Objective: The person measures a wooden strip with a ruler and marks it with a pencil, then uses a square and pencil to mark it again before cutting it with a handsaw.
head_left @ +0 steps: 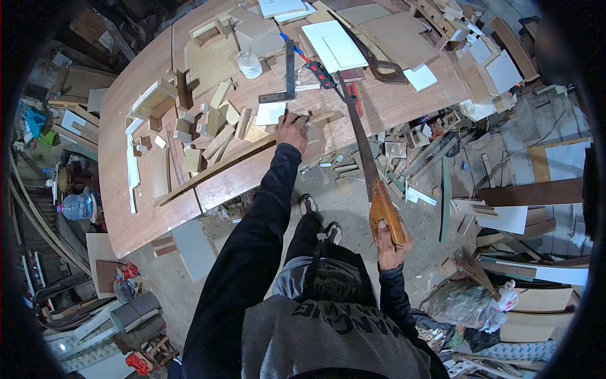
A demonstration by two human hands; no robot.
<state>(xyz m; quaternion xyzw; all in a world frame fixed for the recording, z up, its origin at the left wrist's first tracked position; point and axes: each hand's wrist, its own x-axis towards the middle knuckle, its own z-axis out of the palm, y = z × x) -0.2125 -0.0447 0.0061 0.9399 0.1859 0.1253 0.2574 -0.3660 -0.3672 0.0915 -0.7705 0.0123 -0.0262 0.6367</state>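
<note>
My right hand is wrapped around the wooden handle of a handsaw. Its long blade points away from me, with the tip over the table's edge. My left hand is closed over a long thin wooden strip lying along the near side of the table. Just beyond that hand are a white square piece and a dark try square. A red and black tool with a blue tip lies near the saw's tip.
Small wood blocks and an open wooden frame cover the table's left part. A second handsaw lies at the back right, near white panels. Wood offcuts litter the floor; a plastic bag sits lower right.
</note>
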